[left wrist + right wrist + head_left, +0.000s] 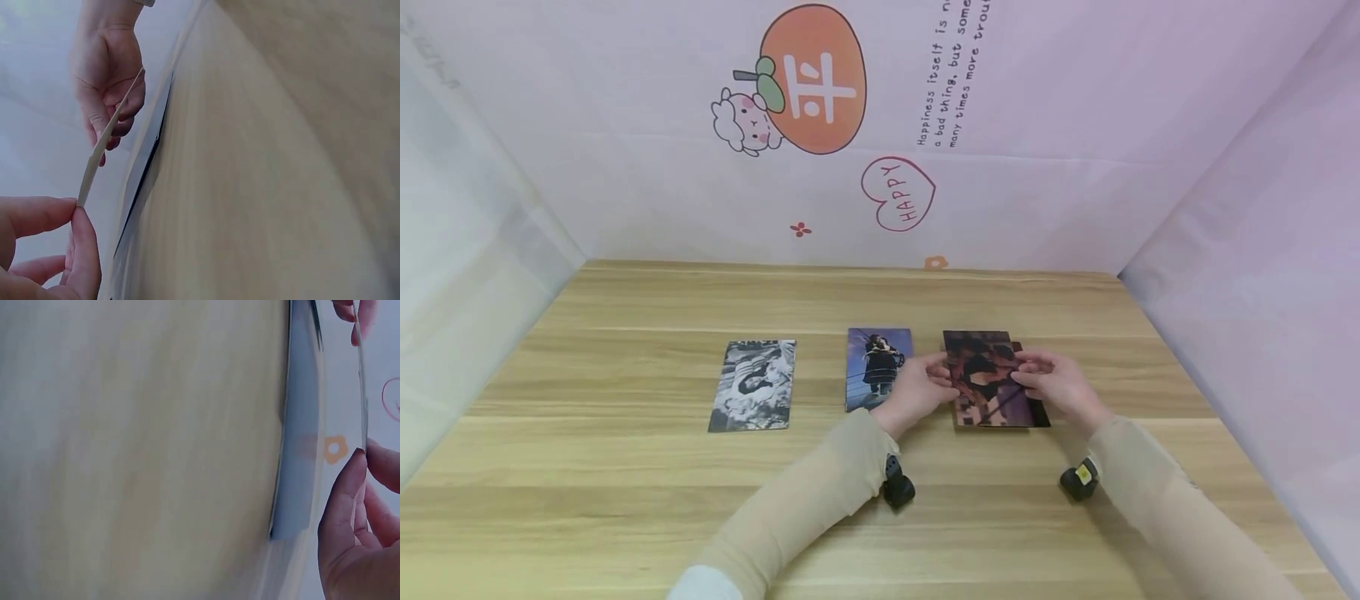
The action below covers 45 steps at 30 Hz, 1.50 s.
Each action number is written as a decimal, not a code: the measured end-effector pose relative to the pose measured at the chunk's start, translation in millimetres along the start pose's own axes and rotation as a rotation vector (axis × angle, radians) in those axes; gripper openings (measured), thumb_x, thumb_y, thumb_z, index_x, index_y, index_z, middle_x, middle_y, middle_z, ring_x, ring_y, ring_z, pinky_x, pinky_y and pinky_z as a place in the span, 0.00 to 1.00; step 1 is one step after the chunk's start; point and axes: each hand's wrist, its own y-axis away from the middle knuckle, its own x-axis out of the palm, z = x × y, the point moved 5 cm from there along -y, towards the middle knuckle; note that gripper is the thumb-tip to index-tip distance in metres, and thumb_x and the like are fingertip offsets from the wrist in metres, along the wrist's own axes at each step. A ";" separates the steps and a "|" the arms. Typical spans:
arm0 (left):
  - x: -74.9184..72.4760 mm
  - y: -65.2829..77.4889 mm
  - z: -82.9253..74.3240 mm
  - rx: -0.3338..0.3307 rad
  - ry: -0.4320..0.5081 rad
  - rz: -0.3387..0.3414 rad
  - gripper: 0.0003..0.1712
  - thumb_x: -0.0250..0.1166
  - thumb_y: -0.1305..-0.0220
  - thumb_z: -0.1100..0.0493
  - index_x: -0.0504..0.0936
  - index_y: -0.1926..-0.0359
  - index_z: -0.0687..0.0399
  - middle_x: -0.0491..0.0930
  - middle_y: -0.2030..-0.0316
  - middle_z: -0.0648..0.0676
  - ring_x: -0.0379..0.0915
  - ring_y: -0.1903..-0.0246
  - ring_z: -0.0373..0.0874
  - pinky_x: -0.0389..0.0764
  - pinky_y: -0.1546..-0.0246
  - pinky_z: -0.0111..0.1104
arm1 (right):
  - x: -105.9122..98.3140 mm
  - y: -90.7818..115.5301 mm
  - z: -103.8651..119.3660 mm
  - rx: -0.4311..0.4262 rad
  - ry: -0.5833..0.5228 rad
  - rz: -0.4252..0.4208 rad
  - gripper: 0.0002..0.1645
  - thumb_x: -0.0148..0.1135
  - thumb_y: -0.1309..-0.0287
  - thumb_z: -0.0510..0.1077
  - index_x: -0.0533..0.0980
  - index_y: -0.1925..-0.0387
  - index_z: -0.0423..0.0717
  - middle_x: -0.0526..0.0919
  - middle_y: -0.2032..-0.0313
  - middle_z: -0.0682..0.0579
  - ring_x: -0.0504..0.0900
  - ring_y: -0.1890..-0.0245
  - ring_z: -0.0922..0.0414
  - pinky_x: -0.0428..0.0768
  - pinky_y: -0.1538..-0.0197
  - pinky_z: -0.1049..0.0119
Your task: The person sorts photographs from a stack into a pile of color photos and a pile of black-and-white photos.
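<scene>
Both hands hold a dark photo card (985,375) by its opposite side edges, with reddish-brown and purple tones. My left hand (917,390) pinches the left edge between thumb and finger, and my right hand (1058,383) pinches the right. In the left wrist view the held card (99,153) appears edge-on, raised above another card (142,165) lying low at the table. That lower card (1039,412) peeks out at the right in the head view, mostly covered. A blue photo card (872,362) showing figures at a railing lies by the left wrist, its right side partly hidden.
A black-and-white photo card (752,386) lies farther left on the wooden table (662,500). White printed sheeting (1015,192) rises behind the table and along both sides. Black wrist cameras, one near the left sleeve (898,487), sit just above the tabletop.
</scene>
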 end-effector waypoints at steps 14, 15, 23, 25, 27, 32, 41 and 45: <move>24.4 -12.0 1.8 -0.005 -0.082 0.032 0.42 0.68 0.54 0.76 0.66 0.35 0.66 0.76 0.63 0.55 0.73 0.67 0.39 0.81 0.65 0.27 | -16.3 -4.1 -13.4 0.050 0.002 0.022 0.37 0.62 0.41 0.38 0.59 0.33 0.32 0.77 0.52 0.44 0.78 0.62 0.69 0.81 0.54 0.70; 25.5 -13.1 1.8 -0.008 -0.088 0.027 0.42 0.68 0.55 0.76 0.66 0.35 0.66 0.76 0.64 0.54 0.72 0.68 0.38 0.81 0.65 0.27 | -17.0 -4.5 -14.0 0.056 -0.003 0.018 0.37 0.62 0.41 0.38 0.59 0.34 0.32 0.78 0.53 0.45 0.78 0.63 0.69 0.81 0.54 0.71; 32.0 -19.6 3.6 -0.013 -0.164 0.007 0.41 0.70 0.56 0.75 0.68 0.37 0.67 0.73 0.69 0.50 0.67 0.72 0.36 0.76 0.72 0.24 | -20.3 -6.7 -19.1 0.061 0.026 -0.002 0.36 0.63 0.43 0.36 0.62 0.36 0.29 0.78 0.53 0.41 0.77 0.66 0.70 0.82 0.59 0.73; 32.5 -20.3 4.0 -0.016 -0.189 0.008 0.41 0.70 0.56 0.75 0.69 0.37 0.67 0.73 0.71 0.50 0.66 0.72 0.36 0.74 0.73 0.24 | -20.3 -7.4 -20.3 0.062 0.041 -0.009 0.35 0.64 0.44 0.36 0.62 0.37 0.29 0.78 0.53 0.40 0.77 0.67 0.69 0.82 0.60 0.74; 32.8 -20.5 3.3 -0.016 -0.220 0.010 0.40 0.70 0.56 0.74 0.69 0.38 0.67 0.73 0.71 0.50 0.67 0.73 0.36 0.74 0.73 0.24 | -20.0 -8.0 -21.2 0.062 0.053 -0.015 0.35 0.64 0.44 0.36 0.63 0.38 0.29 0.78 0.53 0.39 0.77 0.68 0.69 0.82 0.62 0.74; 33.0 -19.6 -1.2 -0.006 -0.329 0.017 0.38 0.71 0.56 0.72 0.71 0.39 0.67 0.72 0.72 0.47 0.64 0.74 0.36 0.70 0.75 0.23 | -20.1 -8.6 -21.6 0.049 0.100 -0.025 0.33 0.63 0.44 0.36 0.65 0.39 0.28 0.79 0.55 0.39 0.77 0.69 0.68 0.81 0.64 0.74; 34.1 -22.9 -4.2 -0.010 -0.451 0.034 0.22 0.69 0.54 0.70 0.79 0.54 0.66 0.69 0.76 0.47 0.63 0.77 0.39 0.66 0.78 0.25 | -19.5 -7.5 -14.1 0.031 0.241 -0.053 0.30 0.64 0.45 0.37 0.68 0.42 0.28 0.79 0.57 0.37 0.78 0.65 0.58 0.80 0.65 0.73; 35.3 -30.3 3.0 0.039 -0.482 0.036 0.12 0.68 0.58 0.70 0.77 0.69 0.62 0.69 0.78 0.47 0.63 0.78 0.40 0.66 0.79 0.27 | -17.4 -8.1 -13.7 0.044 0.263 -0.048 0.30 0.64 0.45 0.38 0.69 0.43 0.28 0.79 0.59 0.38 0.78 0.66 0.58 0.80 0.66 0.74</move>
